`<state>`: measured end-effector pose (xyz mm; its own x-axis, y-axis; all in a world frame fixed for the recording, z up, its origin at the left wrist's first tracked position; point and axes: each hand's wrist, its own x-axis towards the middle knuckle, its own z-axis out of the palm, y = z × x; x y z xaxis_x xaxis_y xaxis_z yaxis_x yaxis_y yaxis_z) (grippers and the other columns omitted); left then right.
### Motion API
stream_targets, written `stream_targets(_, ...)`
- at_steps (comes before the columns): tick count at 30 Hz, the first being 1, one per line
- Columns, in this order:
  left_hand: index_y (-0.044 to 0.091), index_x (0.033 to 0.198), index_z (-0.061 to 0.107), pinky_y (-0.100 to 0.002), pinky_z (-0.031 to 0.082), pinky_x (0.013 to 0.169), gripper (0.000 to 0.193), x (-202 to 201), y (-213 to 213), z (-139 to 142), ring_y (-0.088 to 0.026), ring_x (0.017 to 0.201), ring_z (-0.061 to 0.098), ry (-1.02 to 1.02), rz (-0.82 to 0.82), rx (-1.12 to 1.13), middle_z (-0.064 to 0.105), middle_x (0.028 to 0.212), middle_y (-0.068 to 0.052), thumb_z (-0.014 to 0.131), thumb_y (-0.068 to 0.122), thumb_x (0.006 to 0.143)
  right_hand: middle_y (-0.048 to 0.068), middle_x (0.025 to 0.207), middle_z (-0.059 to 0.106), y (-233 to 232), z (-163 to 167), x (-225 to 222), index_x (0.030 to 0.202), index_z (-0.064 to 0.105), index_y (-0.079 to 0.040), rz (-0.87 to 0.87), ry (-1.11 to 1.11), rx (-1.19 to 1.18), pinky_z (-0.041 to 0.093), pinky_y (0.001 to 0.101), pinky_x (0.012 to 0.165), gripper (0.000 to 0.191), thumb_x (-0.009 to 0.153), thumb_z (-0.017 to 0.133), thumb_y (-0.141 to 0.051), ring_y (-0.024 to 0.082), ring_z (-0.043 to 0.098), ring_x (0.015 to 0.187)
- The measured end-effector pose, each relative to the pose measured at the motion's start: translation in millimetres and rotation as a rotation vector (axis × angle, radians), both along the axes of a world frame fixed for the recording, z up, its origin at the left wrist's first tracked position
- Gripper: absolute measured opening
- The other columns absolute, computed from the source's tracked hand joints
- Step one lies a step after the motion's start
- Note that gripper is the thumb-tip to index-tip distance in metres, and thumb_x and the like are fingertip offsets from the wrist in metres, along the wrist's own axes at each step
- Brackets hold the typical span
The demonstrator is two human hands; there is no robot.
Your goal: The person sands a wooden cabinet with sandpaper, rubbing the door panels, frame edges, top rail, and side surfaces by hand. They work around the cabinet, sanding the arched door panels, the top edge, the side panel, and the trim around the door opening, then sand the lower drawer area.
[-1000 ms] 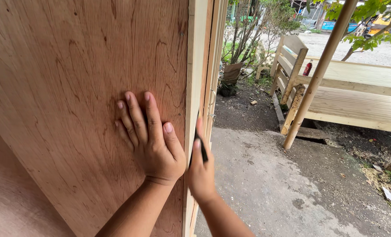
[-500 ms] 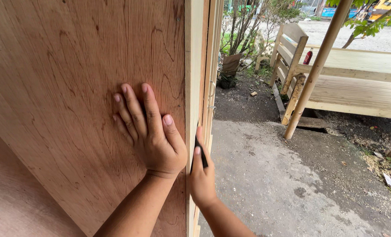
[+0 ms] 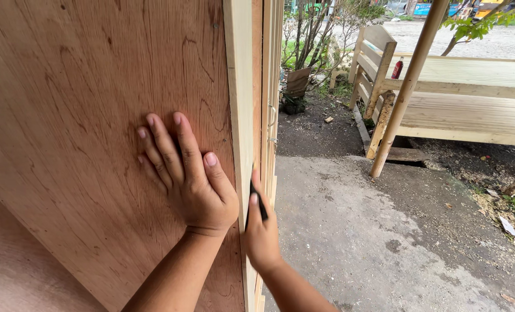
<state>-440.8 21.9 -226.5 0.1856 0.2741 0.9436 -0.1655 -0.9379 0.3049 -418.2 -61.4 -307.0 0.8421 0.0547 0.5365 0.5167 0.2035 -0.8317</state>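
A large reddish plywood panel (image 3: 84, 115) stands upright, edged by a pale wooden strip (image 3: 240, 115). The left hand (image 3: 191, 179) lies flat and open on the panel near that edge. The right hand (image 3: 261, 228) pinches a small black tool (image 3: 256, 199) against the strip.

The panel (image 3: 84, 115) is reddish-brown plywood, matt, with a wavy grain and a smooth face. Its edge strip (image 3: 240, 115) is pale raw timber, unfinished and fairly smooth. The tool (image 3: 257, 202) looks like black matt plastic. The ground (image 3: 356, 231) is grey concrete, rough and gritty. The platform (image 3: 471, 98) is pale bare wood planks, and the post (image 3: 408, 86) is rough unpainted wood.
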Motion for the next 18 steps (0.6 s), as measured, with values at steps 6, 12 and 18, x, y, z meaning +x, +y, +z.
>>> stream_targets(6,-0.001,0.163,0.033,-0.061,0.004,0.13,0.061,0,0,1,-0.048,0.161,0.013,-0.002,-0.007,0.005,0.019,0.172,-0.027,0.03,0.03,0.111,0.012,0.16,0.048,3,33,32,0.153,0.046,-0.002,-0.02,-0.055,0.041,0.03,0.0321,0.122,0.047,0.109,0.037,-0.019,0.021,0.041,0.15)
stream_targets(12,-0.001,0.163,0.033,-0.061,0.004,0.131,0.06,1,0,-1,-0.047,0.162,0.014,-0.018,-0.004,0.007,0.019,0.172,-0.027,0.03,0.029,0.111,0.012,0.164,0.043,5,70,75,0.155,0.043,-0.001,0.024,-0.235,0.068,0.027,0.0328,0.123,0.048,0.111,0.036,-0.019,0.021,0.037,0.152)
stream_targets(18,0.0,0.163,0.033,-0.062,0.003,0.131,0.06,4,1,-1,-0.048,0.162,0.014,-0.016,0.005,0.002,0.019,0.172,-0.026,0.028,0.029,0.111,0.009,0.166,0.038,-1,20,9,0.157,0.038,-0.005,0.026,0.054,-0.023,0.023,0.033,0.123,0.051,0.107,0.032,-0.018,0.02,0.029,0.155)
